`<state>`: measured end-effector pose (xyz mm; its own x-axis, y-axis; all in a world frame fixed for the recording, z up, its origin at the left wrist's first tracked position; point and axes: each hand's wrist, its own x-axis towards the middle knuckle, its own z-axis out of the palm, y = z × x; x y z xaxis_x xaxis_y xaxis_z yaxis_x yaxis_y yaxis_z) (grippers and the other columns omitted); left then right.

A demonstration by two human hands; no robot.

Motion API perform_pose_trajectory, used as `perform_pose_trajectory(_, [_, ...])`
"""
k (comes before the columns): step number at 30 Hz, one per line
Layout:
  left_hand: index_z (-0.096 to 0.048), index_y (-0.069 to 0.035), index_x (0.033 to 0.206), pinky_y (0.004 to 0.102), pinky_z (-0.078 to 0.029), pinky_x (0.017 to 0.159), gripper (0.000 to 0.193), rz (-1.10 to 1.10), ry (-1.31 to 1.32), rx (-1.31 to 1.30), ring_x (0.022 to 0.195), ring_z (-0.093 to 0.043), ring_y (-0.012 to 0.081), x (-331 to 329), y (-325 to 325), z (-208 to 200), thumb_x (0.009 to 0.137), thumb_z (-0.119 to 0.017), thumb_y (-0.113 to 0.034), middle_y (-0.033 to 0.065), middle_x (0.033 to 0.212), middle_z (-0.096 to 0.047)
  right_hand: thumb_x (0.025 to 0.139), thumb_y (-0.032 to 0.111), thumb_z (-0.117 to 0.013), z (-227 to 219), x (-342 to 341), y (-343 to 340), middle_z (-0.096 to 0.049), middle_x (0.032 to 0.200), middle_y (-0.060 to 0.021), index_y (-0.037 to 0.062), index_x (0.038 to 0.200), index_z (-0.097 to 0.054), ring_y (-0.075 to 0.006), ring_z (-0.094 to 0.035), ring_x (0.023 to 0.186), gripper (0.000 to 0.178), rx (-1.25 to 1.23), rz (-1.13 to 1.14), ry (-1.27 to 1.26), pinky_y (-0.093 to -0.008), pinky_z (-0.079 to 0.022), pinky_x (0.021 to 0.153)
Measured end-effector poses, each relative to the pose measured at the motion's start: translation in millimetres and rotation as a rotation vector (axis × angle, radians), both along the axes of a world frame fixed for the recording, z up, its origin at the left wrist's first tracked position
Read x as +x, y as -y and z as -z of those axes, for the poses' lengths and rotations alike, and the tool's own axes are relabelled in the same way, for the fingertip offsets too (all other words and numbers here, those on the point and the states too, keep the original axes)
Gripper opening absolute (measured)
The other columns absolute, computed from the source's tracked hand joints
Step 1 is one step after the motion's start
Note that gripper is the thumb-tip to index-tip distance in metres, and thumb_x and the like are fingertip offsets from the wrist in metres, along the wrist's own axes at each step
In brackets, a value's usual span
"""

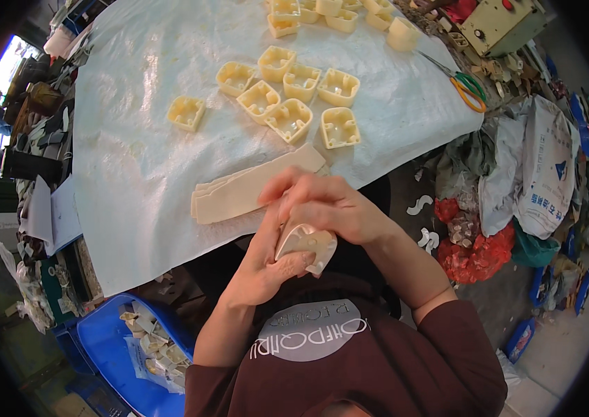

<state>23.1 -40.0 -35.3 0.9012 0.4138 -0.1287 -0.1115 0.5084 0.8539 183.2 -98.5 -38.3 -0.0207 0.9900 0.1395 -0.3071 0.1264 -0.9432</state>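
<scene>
Cream plastic piece is lying cupped in your left hand; your right hand is closing over it from above.

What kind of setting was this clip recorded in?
Probably a small workshop doing hand assembly. Cream square moulded parts lie in batches on a sheeted table, both hands work one such piece, and a blue bin of scraps sits below.

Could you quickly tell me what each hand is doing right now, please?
Left hand: closed under the cream plastic piece, holding it.
Right hand: closed over the same piece from above.
</scene>
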Motion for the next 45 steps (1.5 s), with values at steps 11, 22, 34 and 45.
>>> perform_pose_trajectory(11, [-0.044, -0.007, 0.115, 0.0301, -0.052, 0.063, 0.043, -0.186, 0.045, -0.046, 0.079, -0.058, 0.017, 12, 3, -5, 0.085, -0.058, -0.034, 0.0065, 0.098, -0.052, 0.094, 0.029, -0.045, 8, -20, 10, -0.046, 0.122, -0.0133, 0.0052, 0.114, -0.054, -0.0214, -0.046, 0.112, 0.032, 0.108, 0.246, 0.157, -0.0332, -0.038, 0.093])
perform_pose_trajectory(22, [-0.033, -0.008, 0.121, 0.0285, -0.052, 0.076, 0.048, -0.381, 0.112, -0.027, 0.098, -0.056, 0.0189, 13, 12, 6, 0.083, -0.061, -0.014, 0.0122, 0.11, -0.053, 0.09, 0.015, -0.047, 23, -40, 12, -0.033, 0.133, -0.0135, 0.0049, 0.129, -0.044, -0.0233, -0.041, 0.112, 0.04, 0.3, 0.48, 0.358, -0.0313, -0.04, 0.091])
perform_pose_trajectory(34, [-0.061, -0.008, 0.096, 0.032, -0.051, 0.071, 0.049, -0.34, -0.131, 1.222, 0.088, -0.061, 0.0252, -41, -33, -11, 0.052, -0.08, -0.001, 0.008, 0.107, -0.063, 0.071, 0.022, -0.077, -2, -39, 2, -0.051, 0.112, -0.0127, 0.0042, 0.112, -0.053, -0.0225, -0.053, 0.096, 0.05, 0.247, 0.311, 0.564, -0.0333, -0.045, 0.079])
perform_pose_trajectory(45, [-0.041, 0.007, 0.125, 0.0348, -0.047, 0.068, 0.061, -0.144, 0.802, -0.648, 0.082, -0.059, 0.0306, -109, -31, 31, 0.091, -0.041, -0.043, 0.0288, 0.099, -0.059, 0.081, 0.005, -0.065, -4, -47, -32, -0.059, 0.089, -0.0089, 0.0021, 0.095, -0.056, -0.0147, -0.055, 0.072, 0.017, 0.195, 0.43, 0.564, -0.0256, -0.045, 0.067])
